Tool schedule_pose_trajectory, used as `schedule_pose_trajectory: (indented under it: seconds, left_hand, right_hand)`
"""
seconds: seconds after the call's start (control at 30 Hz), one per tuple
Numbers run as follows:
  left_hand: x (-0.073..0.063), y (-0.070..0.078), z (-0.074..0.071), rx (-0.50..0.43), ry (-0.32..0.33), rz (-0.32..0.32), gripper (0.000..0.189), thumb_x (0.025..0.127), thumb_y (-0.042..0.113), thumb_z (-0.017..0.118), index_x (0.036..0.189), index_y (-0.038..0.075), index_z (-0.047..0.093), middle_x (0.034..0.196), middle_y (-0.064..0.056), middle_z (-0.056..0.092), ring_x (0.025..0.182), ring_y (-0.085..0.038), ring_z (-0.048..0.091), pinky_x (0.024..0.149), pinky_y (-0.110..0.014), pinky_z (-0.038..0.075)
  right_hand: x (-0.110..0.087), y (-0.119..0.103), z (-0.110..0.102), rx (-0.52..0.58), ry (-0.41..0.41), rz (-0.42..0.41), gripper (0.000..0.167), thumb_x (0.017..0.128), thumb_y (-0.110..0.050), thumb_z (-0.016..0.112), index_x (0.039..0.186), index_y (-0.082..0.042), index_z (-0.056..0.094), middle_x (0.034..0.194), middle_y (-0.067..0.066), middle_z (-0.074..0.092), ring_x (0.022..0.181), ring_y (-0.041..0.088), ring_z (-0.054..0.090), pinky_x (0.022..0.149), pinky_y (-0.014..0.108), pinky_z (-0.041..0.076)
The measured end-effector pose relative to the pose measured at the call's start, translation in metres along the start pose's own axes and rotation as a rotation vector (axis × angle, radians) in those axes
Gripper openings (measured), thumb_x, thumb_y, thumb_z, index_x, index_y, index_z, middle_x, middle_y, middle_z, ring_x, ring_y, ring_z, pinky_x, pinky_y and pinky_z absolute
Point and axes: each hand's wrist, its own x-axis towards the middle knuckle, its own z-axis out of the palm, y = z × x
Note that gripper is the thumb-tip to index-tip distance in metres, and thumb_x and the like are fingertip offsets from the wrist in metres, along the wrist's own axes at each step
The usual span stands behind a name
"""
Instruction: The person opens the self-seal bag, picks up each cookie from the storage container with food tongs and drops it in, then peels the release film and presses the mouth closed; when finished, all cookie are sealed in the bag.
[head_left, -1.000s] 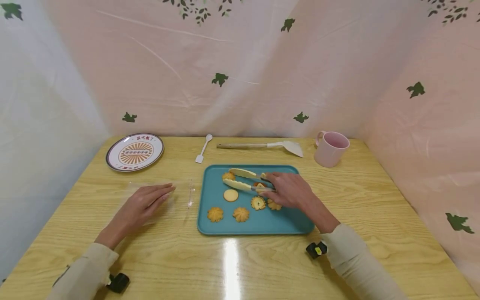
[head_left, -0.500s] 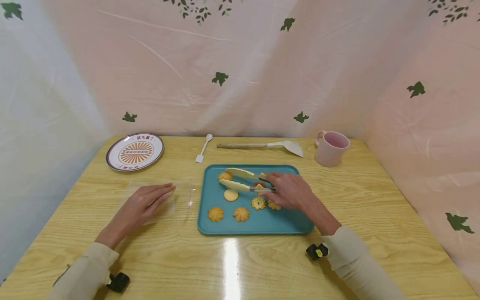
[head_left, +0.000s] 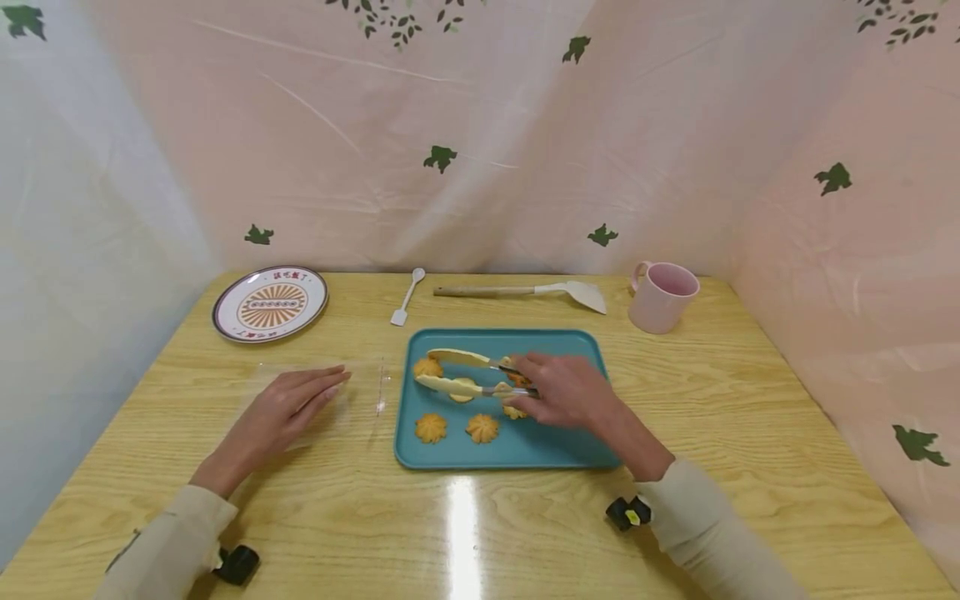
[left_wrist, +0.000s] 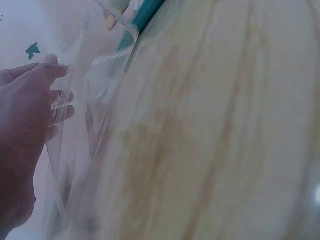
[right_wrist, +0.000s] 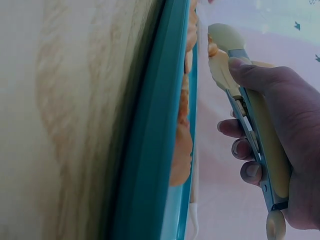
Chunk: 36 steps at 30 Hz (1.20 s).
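Note:
My right hand (head_left: 566, 390) grips kitchen tongs (head_left: 450, 384) with cream-coloured heads above the blue tray (head_left: 570, 442). Between the tong heads sits a round fluted cookie (head_left: 427, 367); the right wrist view also shows this cookie (right_wrist: 213, 48) raised above the tray. Other cookies (head_left: 482, 428) lie on the tray, some partly hidden under the tongs and hand. Left of the tray, my left hand (head_left: 288, 408) holds a clear plastic bag (head_left: 381, 390) by its edge. In the left wrist view the bag (left_wrist: 95, 100) stands with its mouth spread towards the tray.
A patterned plate (head_left: 272, 306) lies at the back left. Along the back are a small white spoon-shaped tool (head_left: 407, 298) and a spatula (head_left: 517, 291) with a wooden handle. A pink mug (head_left: 662, 298) stands at the back right, near the curtain.
The right hand has moved left with the tongs and the cookie, which is now over the tray's left part. The left hand and bag have stayed in place.

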Motion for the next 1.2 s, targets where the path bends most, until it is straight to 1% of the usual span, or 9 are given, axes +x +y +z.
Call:
schedule_pose_trajectory:
  seconds: [0.13,0.2,0.33,0.5,0.63,0.73,0.83,0.97,1.2]
  left_hand:
    - [0.0,-0.001,0.0,0.008,-0.008,-0.007,0.041,0.094,-0.003,0.071,0.134,0.003,0.069,0.133,-0.014,0.068,0.119,-0.036,0.063,0.098,-0.058,0.049]
    - [0.0,-0.001,0.0,0.011,-0.009,-0.009,0.04,0.094,-0.002,0.071,0.134,0.003,0.069,0.133,-0.014,0.068,0.119,-0.036,0.063,0.098,-0.058,0.049]
    - [0.0,-0.002,0.0,0.011,-0.006,-0.002,0.039,0.095,-0.002,0.071,0.134,0.003,0.069,0.133,-0.014,0.068,0.119,-0.035,0.063,0.099,-0.057,0.049]
    - [0.0,-0.002,0.0,0.013,-0.005,0.003,0.04,0.094,-0.002,0.071,0.134,0.003,0.069,0.134,-0.014,0.068,0.119,-0.035,0.063,0.099,-0.057,0.049]
    - [0.0,-0.002,0.0,0.015,-0.012,-0.002,0.04,0.095,-0.002,0.071,0.135,0.004,0.068,0.134,-0.014,0.067,0.12,-0.036,0.063,0.099,-0.058,0.049]
    - [0.0,-0.002,0.001,0.015,-0.014,0.001,0.041,0.095,-0.002,0.071,0.135,0.004,0.068,0.134,-0.013,0.067,0.12,-0.035,0.063,0.099,-0.058,0.049]
    - [0.0,-0.002,0.001,0.017,-0.01,0.004,0.041,0.094,-0.002,0.071,0.135,0.004,0.068,0.134,-0.013,0.068,0.12,-0.035,0.063,0.099,-0.058,0.049]
    - [0.0,-0.002,0.001,0.019,-0.008,0.006,0.041,0.094,-0.002,0.071,0.134,0.004,0.068,0.134,-0.013,0.068,0.12,-0.035,0.063,0.099,-0.057,0.049]
    - [0.0,-0.002,0.001,0.014,-0.011,-0.001,0.041,0.094,-0.002,0.071,0.134,0.004,0.068,0.135,-0.013,0.067,0.12,-0.035,0.062,0.099,-0.058,0.049]
  right_hand:
    - [0.003,-0.005,0.001,0.005,-0.007,-0.011,0.048,0.092,-0.042,0.077,0.121,-0.005,0.069,0.094,0.003,0.068,0.06,0.012,0.056,0.048,0.029,0.047]
    - [0.004,-0.008,0.001,0.004,-0.009,-0.02,0.049,0.092,-0.043,0.077,0.122,-0.005,0.069,0.098,0.003,0.069,0.061,0.011,0.056,0.049,0.028,0.046]
    - [0.008,-0.012,0.004,0.003,-0.002,-0.044,0.051,0.092,-0.045,0.078,0.124,-0.007,0.069,0.099,0.002,0.069,0.06,0.01,0.055,0.049,0.027,0.046]
    - [0.013,-0.019,0.007,0.001,0.007,-0.085,0.052,0.094,-0.046,0.076,0.126,-0.006,0.069,0.103,0.002,0.071,0.061,0.011,0.058,0.05,0.03,0.05]
    - [0.018,-0.024,0.01,0.013,-0.008,-0.102,0.054,0.095,-0.047,0.073,0.131,-0.006,0.068,0.11,0.004,0.072,0.063,0.012,0.062,0.052,0.032,0.053]
    - [0.023,-0.028,0.012,0.012,-0.015,-0.118,0.055,0.096,-0.047,0.073,0.132,-0.007,0.067,0.112,0.004,0.072,0.064,0.012,0.063,0.052,0.031,0.053]
    - [0.027,-0.031,0.014,0.007,-0.012,-0.139,0.054,0.096,-0.047,0.073,0.132,-0.007,0.067,0.111,0.004,0.072,0.064,0.012,0.063,0.052,0.031,0.053]
    - [0.033,-0.035,0.018,0.016,-0.016,-0.155,0.054,0.096,-0.047,0.073,0.132,-0.006,0.066,0.104,0.003,0.071,0.062,0.011,0.06,0.052,0.03,0.052]
    - [0.043,-0.041,0.022,0.052,-0.044,-0.153,0.057,0.097,-0.049,0.071,0.134,-0.007,0.065,0.097,0.001,0.068,0.06,0.01,0.056,0.049,0.029,0.048]
